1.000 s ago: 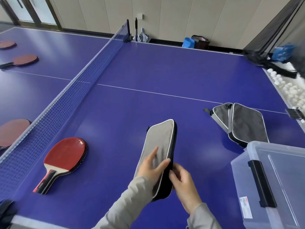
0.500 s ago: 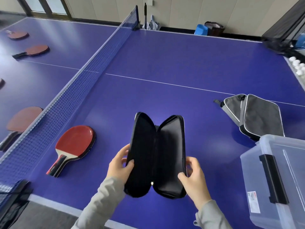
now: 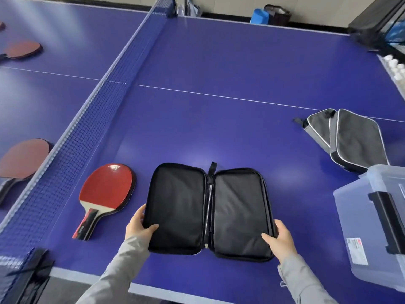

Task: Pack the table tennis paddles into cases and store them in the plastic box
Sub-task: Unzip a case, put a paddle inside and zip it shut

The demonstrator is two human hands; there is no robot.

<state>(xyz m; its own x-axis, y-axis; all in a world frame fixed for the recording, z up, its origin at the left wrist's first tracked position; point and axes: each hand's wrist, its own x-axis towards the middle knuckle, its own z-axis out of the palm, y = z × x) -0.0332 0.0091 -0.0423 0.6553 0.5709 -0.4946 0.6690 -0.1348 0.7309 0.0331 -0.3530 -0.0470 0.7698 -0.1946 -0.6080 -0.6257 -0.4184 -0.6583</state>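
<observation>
Paddle case [image 3: 208, 209] lies wide open like a book, black inside up, low on the blue table [image 3: 219, 62] by the near edge. My left hand [image 3: 138, 224] grips its left side, thumb on the lining and fingers tucked under. My right hand [image 3: 280, 238] grips its right side the same way.

Just left of the case lies a red paddle [image 3: 107, 194], handle toward me, close but not touching. The net [image 3: 87, 119] runs behind it and stands between me and the other paddles. At the right is the clear plastic box [image 3: 377, 227] with a black latch. Behind it, two closed gray cases [image 3: 355, 139] lean on each other. White balls [image 3: 396, 66] sit far right.

Half a second ago I held the case up in the air, only half open. Now it is down and spread flat.

I count three cases, one box and four paddles. One paddle is on my side. Three are past the net: a close paddle [image 3: 22, 159], a far paddle [image 3: 24, 49] and an edge paddle [image 3: 1, 25], just a sliver.
</observation>
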